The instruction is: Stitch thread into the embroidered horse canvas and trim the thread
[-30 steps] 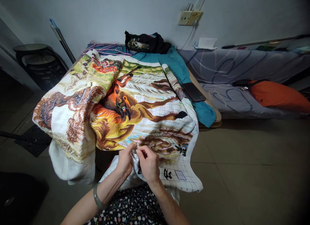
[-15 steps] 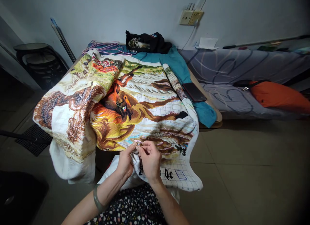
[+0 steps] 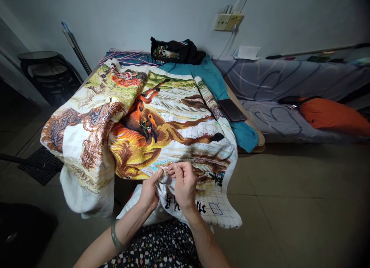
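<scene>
- cloth (image 3: pixel 173 123): white ground with thin dark grid lines; animal figure in orange, brown and yellow; bands of green, brown and cream; small touches of light blue and pink; black characters near the lower edge
- teal fabric (image 3: pixel 244 135): plain
- phone (image 3: pixel 232 110): black
- bag (image 3: pixel 332 113): plain orange
- sofa (image 3: pixel 260 75): grey, with dark and pale curving lines
- garment (image 3: pixel 156 247): black, with small flowers in white and pink
- bangle (image 3: pixel 115 237): grey-green
- mat (image 3: pixel 40 166): dark, geometric pattern
- wall (image 3: pixel 121 17): plain pale blue-grey
</scene>
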A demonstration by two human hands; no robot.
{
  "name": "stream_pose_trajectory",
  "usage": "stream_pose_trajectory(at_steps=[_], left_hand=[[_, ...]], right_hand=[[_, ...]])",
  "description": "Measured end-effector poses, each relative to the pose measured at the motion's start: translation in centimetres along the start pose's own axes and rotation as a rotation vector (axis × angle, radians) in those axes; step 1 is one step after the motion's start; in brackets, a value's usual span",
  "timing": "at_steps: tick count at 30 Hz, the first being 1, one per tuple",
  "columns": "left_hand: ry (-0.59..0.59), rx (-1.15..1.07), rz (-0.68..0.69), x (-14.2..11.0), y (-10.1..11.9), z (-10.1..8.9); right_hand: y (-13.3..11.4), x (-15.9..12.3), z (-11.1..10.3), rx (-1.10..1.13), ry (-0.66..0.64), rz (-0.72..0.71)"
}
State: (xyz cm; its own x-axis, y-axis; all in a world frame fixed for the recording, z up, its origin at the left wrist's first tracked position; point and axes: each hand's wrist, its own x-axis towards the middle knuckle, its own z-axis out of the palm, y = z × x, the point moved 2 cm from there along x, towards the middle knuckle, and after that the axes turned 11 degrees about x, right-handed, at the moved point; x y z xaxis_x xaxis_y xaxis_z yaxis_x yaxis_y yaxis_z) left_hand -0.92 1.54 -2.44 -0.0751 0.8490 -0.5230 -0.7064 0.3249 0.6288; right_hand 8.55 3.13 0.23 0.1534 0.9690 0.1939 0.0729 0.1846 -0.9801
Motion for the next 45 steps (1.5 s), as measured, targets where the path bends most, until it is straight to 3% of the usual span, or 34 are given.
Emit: stream_pose_trajectory(at_steps=[4,8,15,20,23,37,43,45], left_hand=[[-0.007,0.008,-0.002,0.1,-0.3,-0.1],[0.044,0.021,0.001,0.1,-0.4,-0.3],[0.069,0.025,0.003,0.1,-0.3,-0.4],[0.087,0.015,-0.028,0.0,-0.5,-0.3],[0.088,0.007,-0.034,-0.1,-0.4,-0.2],[0.074,0.007,-0.022,0.0,-0.4,-0.2],[0.104,0.005,0.01,0.0,-0.4,-0.2],[0.11,0.008,0.024,0.0,-0.3,-0.2]], right_hand=[[0.4,0.8,-0.5,0.177,-0.055,0.124],[0.3,1.5,-1.1,0.168,-0.134,0.187],[-0.1,1.6,-2.5,0.103,-0.065,0.199],[0.1,0.7,-2.6,-0.02,-0.33,0.245],[0.2,0.2,-2.5,-0.053,-0.403,0.24],[0.1,0.4,-1.9,-0.142,-0.381,0.148],[-0.9,-0.4,-0.7,-0.415,-0.248,0.019],[-0.7,-0.9,-0.4,-0.397,-0.208,0.04]])
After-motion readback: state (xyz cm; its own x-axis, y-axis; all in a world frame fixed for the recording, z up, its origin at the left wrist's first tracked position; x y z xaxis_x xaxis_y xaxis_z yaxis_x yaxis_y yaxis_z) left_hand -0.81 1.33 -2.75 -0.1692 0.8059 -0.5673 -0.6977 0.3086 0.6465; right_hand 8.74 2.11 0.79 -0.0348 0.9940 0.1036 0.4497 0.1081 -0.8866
